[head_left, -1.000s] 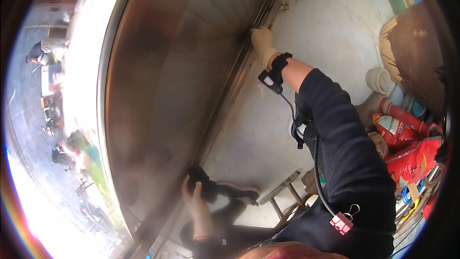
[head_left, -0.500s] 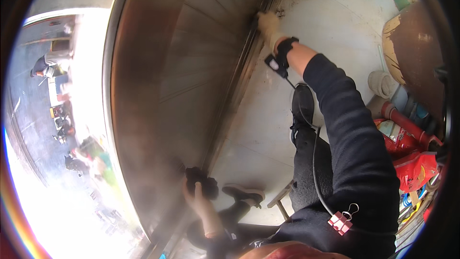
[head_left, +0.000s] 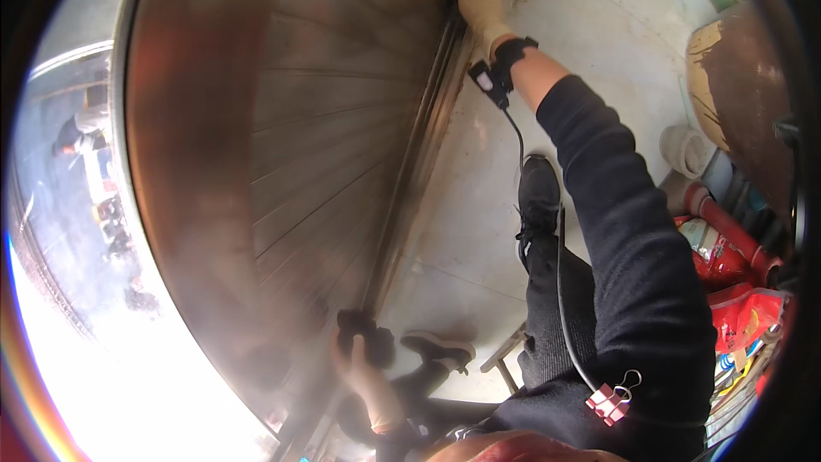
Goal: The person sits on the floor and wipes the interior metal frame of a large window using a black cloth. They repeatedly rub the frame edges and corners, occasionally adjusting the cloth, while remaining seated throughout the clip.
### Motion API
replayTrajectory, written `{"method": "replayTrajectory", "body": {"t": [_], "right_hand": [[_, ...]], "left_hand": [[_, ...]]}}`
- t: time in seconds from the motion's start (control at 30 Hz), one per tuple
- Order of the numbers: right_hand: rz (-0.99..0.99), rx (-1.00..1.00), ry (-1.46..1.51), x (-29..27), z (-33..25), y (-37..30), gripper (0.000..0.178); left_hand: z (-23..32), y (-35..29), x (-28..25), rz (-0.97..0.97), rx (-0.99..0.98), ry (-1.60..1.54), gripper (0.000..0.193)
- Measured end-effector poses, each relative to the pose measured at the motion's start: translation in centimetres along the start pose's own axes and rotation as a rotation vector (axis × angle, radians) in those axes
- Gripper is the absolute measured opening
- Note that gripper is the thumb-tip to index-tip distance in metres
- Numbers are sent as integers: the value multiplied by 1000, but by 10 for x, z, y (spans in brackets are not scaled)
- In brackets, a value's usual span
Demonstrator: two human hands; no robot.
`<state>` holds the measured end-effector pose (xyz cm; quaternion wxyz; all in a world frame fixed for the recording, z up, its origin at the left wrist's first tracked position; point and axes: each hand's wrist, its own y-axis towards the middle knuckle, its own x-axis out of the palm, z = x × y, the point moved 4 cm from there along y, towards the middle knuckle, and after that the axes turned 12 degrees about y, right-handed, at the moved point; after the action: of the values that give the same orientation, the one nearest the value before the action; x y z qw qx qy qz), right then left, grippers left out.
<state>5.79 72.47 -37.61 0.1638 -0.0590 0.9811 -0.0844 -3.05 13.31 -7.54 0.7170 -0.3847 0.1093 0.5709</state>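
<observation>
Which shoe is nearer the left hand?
The lower, pale-soled shoe, just right of the left hand. The other shoe sits farther up the view and shows no pale sole.

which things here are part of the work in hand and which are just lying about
Part of the work, it seems:
- dark bundle, held in the left hand
- slatted panel
- frame edge, by the right hand

Seemingly just lying about:
- red bags
- red tube
- pale roll
</observation>
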Motion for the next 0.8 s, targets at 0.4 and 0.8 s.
{"method": "replayTrajectory", "body": {"t": [0.4,0.8], "right_hand": [[-118,-229,-554,5,0,17,29],[-106,220,-211,-12,-27,-7,38]], "left_hand": [[-1,-15,36,-236,67,-44,33],[-7,-33,52,-359,-87,-82,40]]}}
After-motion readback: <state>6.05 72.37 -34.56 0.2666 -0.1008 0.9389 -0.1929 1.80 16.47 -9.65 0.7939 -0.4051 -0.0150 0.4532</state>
